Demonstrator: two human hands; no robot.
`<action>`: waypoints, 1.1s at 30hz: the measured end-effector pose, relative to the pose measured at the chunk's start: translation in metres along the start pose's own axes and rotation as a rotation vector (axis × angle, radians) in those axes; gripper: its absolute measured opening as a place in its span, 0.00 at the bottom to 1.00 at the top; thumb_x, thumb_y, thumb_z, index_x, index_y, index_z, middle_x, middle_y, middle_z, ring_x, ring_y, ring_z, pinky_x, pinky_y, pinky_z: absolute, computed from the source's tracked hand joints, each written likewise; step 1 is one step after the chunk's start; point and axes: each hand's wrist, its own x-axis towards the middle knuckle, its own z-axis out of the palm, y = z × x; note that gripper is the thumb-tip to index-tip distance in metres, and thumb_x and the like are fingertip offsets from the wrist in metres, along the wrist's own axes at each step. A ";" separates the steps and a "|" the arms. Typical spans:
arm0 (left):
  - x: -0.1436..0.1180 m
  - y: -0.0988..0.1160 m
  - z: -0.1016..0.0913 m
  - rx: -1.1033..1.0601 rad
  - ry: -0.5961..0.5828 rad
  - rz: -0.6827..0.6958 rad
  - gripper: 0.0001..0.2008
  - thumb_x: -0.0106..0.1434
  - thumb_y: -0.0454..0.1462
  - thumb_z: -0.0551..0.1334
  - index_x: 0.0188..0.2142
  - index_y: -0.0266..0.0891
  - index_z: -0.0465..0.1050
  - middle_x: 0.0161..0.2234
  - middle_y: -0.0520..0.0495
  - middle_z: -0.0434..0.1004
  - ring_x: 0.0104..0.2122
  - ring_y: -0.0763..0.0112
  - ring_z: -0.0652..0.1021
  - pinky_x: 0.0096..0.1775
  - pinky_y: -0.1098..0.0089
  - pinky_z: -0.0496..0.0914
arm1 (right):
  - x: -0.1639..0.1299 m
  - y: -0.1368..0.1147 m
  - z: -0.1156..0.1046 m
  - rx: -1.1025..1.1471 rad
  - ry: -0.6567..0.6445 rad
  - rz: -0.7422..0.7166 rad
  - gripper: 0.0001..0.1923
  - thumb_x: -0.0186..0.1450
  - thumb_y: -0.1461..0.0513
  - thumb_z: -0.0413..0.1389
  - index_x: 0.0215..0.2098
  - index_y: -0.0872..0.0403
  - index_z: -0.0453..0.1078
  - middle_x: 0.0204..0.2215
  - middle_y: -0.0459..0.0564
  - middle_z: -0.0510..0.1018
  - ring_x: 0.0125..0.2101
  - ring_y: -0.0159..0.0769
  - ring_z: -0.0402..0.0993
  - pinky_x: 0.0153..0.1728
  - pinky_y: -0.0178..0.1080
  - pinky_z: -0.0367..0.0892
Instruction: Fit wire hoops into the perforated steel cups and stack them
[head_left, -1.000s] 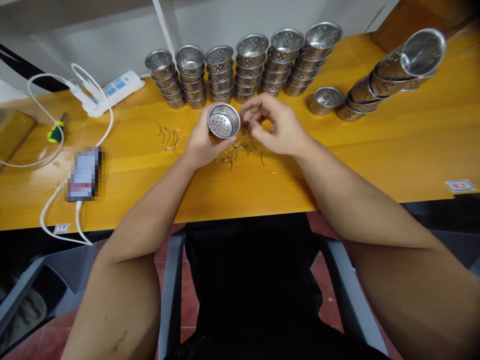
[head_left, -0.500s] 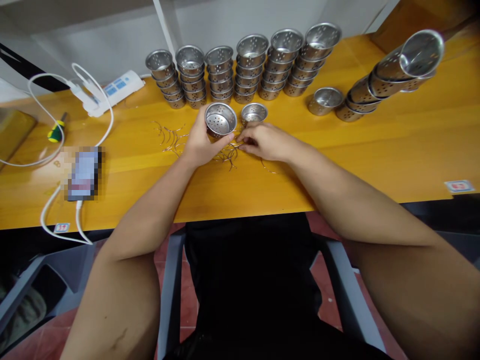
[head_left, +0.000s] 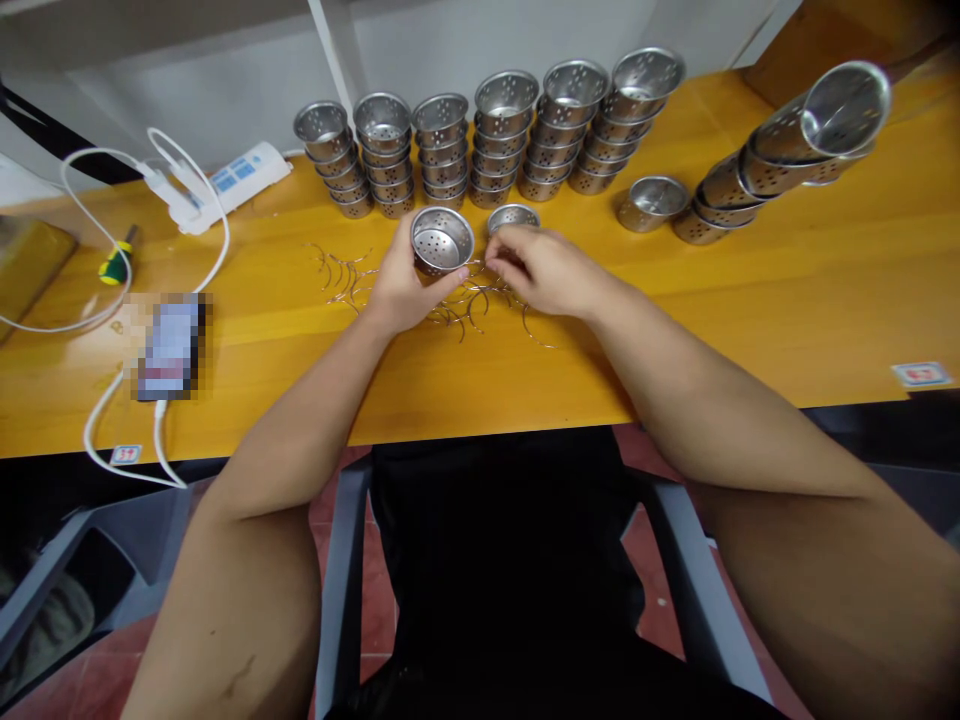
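My left hand [head_left: 405, 283] is wrapped round a perforated metal cup [head_left: 442, 240], its open top tilted toward me. To its right, my right hand [head_left: 541, 268] has thumb and fingers drawn together in a pinch; whether a wire is between the fingertips is too small to make out. Just behind that hand stands a second perforated cup [head_left: 513, 217], partly covered by it. Thin curved metal wires [head_left: 469, 305] lie scattered on the table under and between my hands, with more of them [head_left: 345, 275] off to the left.
Several stacks of perforated cups [head_left: 491, 150] line the back of the table [head_left: 480, 390]. At right, one cup [head_left: 652, 203] stands beside a tall leaning stack [head_left: 772, 150]. On the left are a power strip [head_left: 244, 180], white cables, a screwdriver [head_left: 116, 263] and a blurred phone [head_left: 171, 345].
My right hand has moved slightly right and up from the wires, now covering more of the second cup. My left hand and its cup have stayed in place.
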 end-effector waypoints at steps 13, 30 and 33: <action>0.001 0.008 0.002 -0.019 0.042 0.004 0.47 0.72 0.66 0.78 0.77 0.50 0.63 0.70 0.34 0.79 0.71 0.41 0.84 0.79 0.40 0.78 | 0.008 0.011 0.002 0.438 0.195 0.177 0.43 0.73 0.20 0.63 0.62 0.43 0.79 0.43 0.57 0.88 0.38 0.54 0.88 0.42 0.60 0.88; 0.000 0.010 0.001 -0.053 0.008 -0.010 0.54 0.60 0.68 0.86 0.72 0.52 0.66 0.65 0.39 0.80 0.65 0.42 0.86 0.72 0.38 0.84 | 0.008 -0.005 -0.004 0.421 0.183 0.189 0.45 0.72 0.19 0.62 0.58 0.45 0.82 0.41 0.59 0.87 0.43 0.58 0.88 0.42 0.58 0.86; 0.003 0.014 0.000 -0.008 0.010 -0.022 0.56 0.51 0.71 0.89 0.69 0.53 0.72 0.64 0.39 0.81 0.67 0.39 0.85 0.73 0.33 0.82 | 0.006 -0.010 -0.005 0.414 0.180 0.220 0.44 0.72 0.19 0.62 0.60 0.44 0.81 0.40 0.57 0.85 0.42 0.56 0.87 0.41 0.56 0.85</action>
